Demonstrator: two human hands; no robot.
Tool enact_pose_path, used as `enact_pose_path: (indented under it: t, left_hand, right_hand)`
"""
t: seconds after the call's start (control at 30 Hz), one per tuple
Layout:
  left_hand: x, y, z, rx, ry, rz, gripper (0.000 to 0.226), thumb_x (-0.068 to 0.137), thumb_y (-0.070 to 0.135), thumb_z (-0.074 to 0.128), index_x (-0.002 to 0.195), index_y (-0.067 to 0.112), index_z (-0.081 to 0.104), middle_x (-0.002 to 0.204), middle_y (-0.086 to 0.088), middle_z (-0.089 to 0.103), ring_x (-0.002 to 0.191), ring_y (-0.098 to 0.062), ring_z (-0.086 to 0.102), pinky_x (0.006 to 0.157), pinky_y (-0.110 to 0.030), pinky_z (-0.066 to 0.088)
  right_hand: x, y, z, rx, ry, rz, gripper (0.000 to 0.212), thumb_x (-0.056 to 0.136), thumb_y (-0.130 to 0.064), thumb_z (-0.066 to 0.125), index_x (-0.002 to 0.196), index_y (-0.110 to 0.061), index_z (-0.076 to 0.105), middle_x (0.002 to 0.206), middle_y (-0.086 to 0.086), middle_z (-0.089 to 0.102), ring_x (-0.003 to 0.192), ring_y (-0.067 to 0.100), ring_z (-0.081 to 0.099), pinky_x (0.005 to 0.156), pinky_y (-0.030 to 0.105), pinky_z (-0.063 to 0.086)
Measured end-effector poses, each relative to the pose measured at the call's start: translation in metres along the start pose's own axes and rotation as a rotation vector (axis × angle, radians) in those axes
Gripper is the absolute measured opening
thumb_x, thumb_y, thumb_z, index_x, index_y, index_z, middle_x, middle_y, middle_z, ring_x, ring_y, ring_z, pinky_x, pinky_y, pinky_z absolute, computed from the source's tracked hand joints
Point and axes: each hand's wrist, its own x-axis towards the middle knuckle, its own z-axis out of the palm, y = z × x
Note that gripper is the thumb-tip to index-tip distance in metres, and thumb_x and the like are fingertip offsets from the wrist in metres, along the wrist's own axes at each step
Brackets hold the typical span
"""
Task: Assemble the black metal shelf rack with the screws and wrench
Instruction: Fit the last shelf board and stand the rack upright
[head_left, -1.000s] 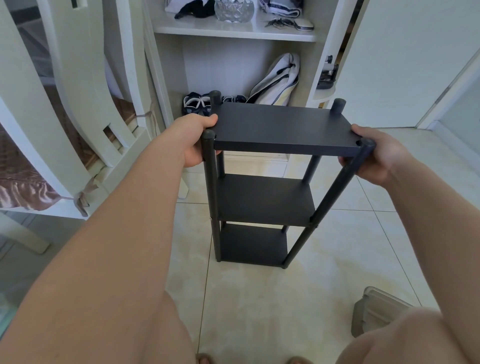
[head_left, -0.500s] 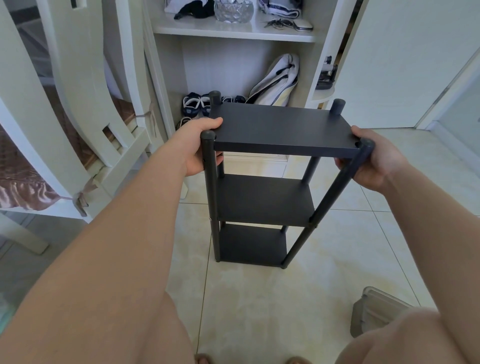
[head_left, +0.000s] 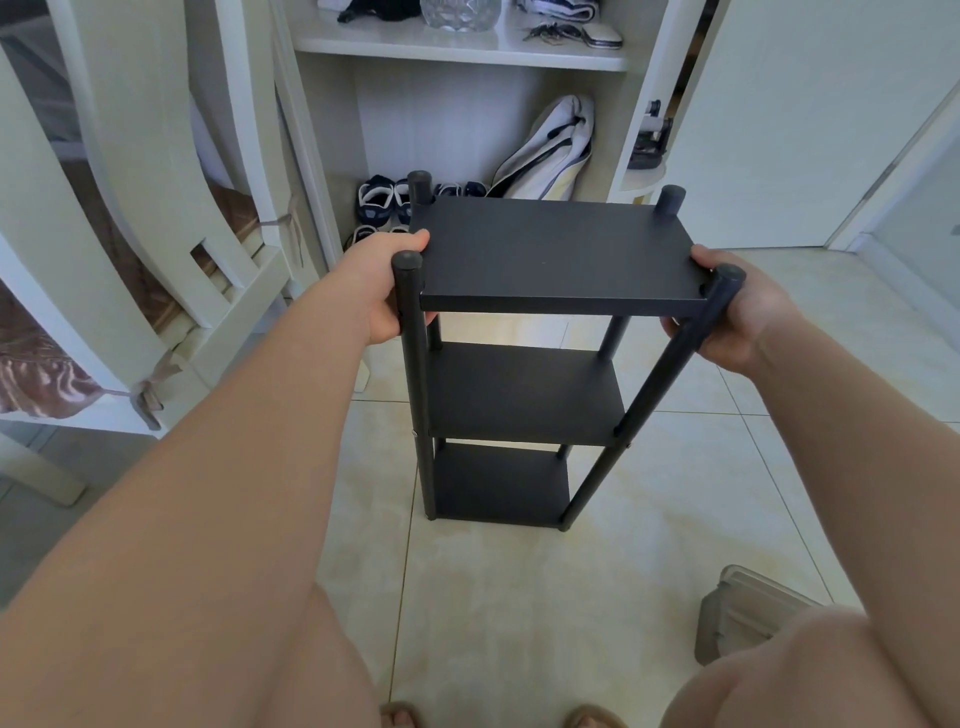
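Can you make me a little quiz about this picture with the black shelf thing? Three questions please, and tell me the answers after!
1. True or false: the black rack lies flat on its side.
2. How many flat shelves does the rack have? A) two B) three C) five
3. Fill the gap: the left hand and the right hand both hold the rack at its ____ shelf.
Key: 1 false, it is upright; 2 B; 3 top.

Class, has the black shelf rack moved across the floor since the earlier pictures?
No. The black shelf rack stands just right of the same floor tile joint.
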Motion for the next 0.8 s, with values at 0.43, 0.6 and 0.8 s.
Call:
enact_pose_path:
  t: [0.43, 0.6, 0.8]
  left_hand:
    - [-0.0014, 0.0049, -0.0014, 0.028, 0.017, -0.067, 0.022, 0.090, 0.027, 0.069, 0.109, 0.016, 0.065, 0.122, -0.006, 0.070, 0.105, -0.021, 0.070, 0.080, -0.038, 0.055]
    - [-0.0023, 0.0048, -0.0014, 0.029, 0.010, -0.070, 0.023, 0.092, 0.026, 0.068, 0.111, 0.014, 0.065, 0.119, -0.007, 0.072, 0.103, -0.022, 0.070, 0.079, -0.038, 0.055]
    - [-0.0022, 0.0001, 0.0003, 0.029, 0.012, -0.086, 0.020, 0.094, 0.023, 0.066, 0.110, 0.011, 0.066, 0.109, -0.005, 0.071, 0.106, -0.021, 0.069, 0.089, -0.037, 0.055]
  right_hand:
    - [-0.0008, -0.0022, -0.0022, -0.027, -0.015, 0.075, 0.017, 0.091, -0.026, 0.069, 0.104, -0.016, 0.065, 0.084, -0.001, 0.074, 0.065, 0.016, 0.070, 0.066, 0.027, 0.056]
    - [-0.0019, -0.0032, -0.0027, 0.002, -0.023, 0.077, 0.015, 0.093, -0.023, 0.067, 0.106, -0.014, 0.065, 0.086, 0.000, 0.075, 0.068, 0.017, 0.071, 0.067, 0.027, 0.058]
    - [-0.0010, 0.0061, -0.0070, -0.019, 0.022, 0.123, 0.014, 0.101, -0.021, 0.059, 0.111, -0.015, 0.068, 0.094, 0.003, 0.074, 0.078, 0.019, 0.071, 0.067, 0.030, 0.060]
